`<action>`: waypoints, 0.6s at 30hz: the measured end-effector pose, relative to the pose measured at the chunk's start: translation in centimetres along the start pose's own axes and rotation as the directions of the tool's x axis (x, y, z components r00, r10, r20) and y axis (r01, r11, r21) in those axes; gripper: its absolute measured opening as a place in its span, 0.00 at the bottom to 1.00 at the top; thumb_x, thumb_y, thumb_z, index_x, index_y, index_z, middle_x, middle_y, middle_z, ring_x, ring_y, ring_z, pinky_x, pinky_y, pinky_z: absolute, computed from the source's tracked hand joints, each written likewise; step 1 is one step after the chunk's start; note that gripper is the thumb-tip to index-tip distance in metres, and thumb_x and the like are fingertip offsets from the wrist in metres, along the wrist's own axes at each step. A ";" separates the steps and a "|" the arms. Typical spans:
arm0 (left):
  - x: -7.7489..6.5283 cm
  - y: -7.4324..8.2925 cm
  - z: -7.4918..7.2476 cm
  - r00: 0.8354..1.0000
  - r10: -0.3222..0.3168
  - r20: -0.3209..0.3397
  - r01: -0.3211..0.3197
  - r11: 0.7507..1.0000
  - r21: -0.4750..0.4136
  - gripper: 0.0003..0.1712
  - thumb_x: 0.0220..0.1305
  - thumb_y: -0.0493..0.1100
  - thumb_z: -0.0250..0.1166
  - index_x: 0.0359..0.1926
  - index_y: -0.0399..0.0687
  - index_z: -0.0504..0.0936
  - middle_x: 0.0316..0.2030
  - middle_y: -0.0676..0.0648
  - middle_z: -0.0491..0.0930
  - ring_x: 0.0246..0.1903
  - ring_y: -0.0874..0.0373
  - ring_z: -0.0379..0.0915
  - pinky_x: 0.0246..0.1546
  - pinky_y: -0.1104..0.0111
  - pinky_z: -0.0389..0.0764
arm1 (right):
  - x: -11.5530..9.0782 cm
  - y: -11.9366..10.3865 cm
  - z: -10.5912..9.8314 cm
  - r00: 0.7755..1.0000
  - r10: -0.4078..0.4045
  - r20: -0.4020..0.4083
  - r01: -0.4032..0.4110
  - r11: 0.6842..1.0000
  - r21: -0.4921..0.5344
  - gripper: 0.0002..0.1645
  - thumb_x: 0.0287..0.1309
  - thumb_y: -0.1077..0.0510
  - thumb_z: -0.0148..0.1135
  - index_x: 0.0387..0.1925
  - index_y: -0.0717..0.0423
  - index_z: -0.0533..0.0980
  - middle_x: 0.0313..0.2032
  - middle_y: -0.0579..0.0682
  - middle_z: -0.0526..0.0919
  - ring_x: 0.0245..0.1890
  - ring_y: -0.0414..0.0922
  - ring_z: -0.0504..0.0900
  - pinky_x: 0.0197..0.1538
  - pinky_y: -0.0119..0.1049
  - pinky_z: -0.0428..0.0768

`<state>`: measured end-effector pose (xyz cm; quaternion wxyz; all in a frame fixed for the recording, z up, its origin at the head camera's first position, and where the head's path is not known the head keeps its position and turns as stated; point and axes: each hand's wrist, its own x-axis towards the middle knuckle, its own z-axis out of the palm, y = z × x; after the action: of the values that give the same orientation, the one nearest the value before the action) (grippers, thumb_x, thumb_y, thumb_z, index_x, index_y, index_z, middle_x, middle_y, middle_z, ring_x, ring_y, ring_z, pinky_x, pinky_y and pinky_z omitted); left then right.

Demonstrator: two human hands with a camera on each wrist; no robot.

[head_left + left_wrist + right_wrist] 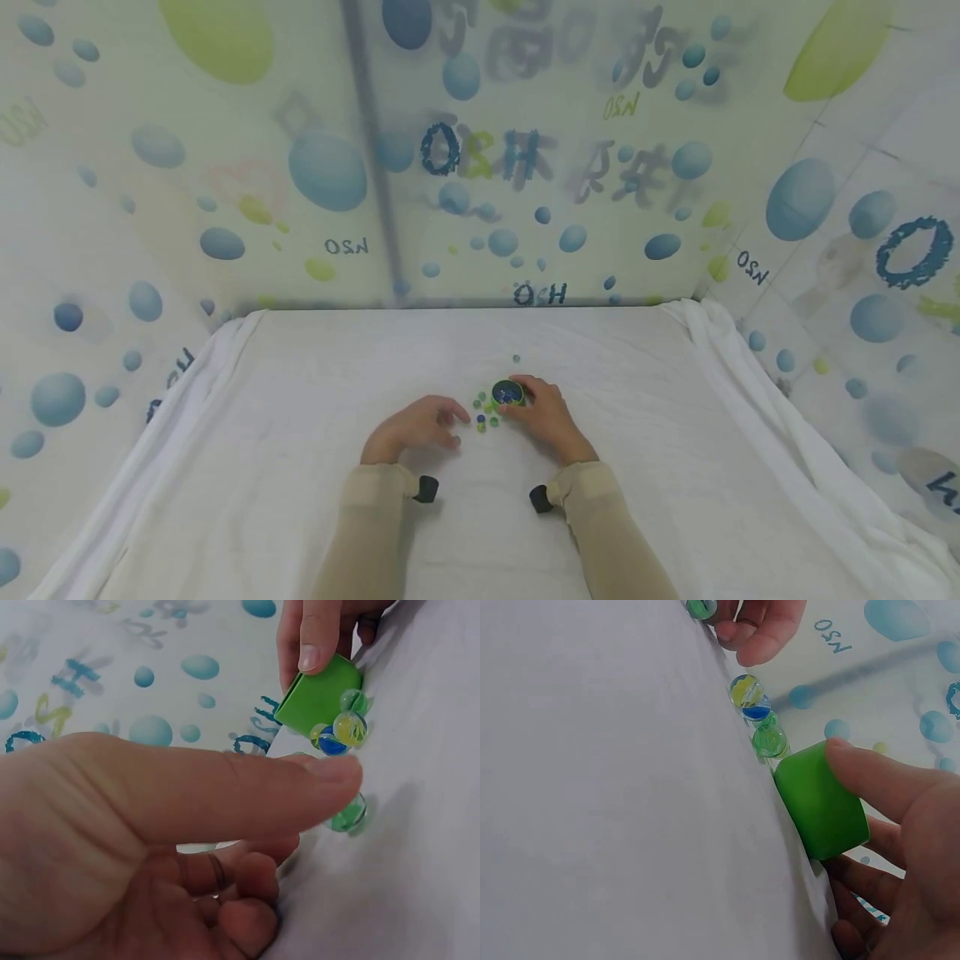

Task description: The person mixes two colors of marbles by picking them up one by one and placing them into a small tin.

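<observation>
My right hand (550, 417) grips a small green round container (821, 801) by its sides, thumb against the near side and fingers behind. From above, the container's top (507, 393) looks dark blue inside a green rim. Glass marbles lie beside its left side, among them a blue and yellow pair and a green marble (769, 740). My left hand (420, 423) hovers low left of the marbles, thumb and index finger apart, the other fingers loosely bent. Another green marble (350, 814) shows just past the left thumb tip, partly hidden by it.
A white cloth (315, 517) covers the table. Farther back lies a lone marble (516, 358). A wall (480, 242) printed with bubbles and letters stands behind, with similar panels on both sides. Black wrist straps (427, 489) sit at the sleeve cuffs.
</observation>
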<state>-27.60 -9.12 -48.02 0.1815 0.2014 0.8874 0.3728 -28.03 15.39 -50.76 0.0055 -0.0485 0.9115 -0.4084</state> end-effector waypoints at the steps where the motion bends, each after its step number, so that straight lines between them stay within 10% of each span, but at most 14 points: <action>1: 0.0 0.0 0.0 1.000 0.001 0.003 -0.001 1.000 0.004 0.21 0.44 0.33 0.75 0.43 0.52 0.85 0.38 0.50 0.75 0.40 0.54 0.68 0.48 0.57 0.69 | 0.0 0.0 0.0 1.000 -0.001 0.000 0.001 1.000 0.000 0.35 0.52 0.49 0.73 0.62 0.51 0.73 0.61 0.54 0.74 0.63 0.57 0.67 0.65 0.53 0.61; 18: 0.1 0.3 0.3 0.998 -0.069 -0.012 0.070 0.996 0.046 0.19 0.42 0.28 0.71 0.34 0.55 0.86 0.37 0.54 0.78 0.41 0.56 0.71 0.51 0.56 0.71 | -0.1 -0.3 -0.1 1.000 0.019 0.001 -0.019 0.999 0.031 0.35 0.52 0.49 0.73 0.61 0.51 0.74 0.62 0.54 0.74 0.64 0.56 0.65 0.66 0.52 0.60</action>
<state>-27.50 -8.71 -48.02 0.1849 0.1727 0.9033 0.3465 -27.92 15.31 -50.49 0.0106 -0.0402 0.9055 -0.4224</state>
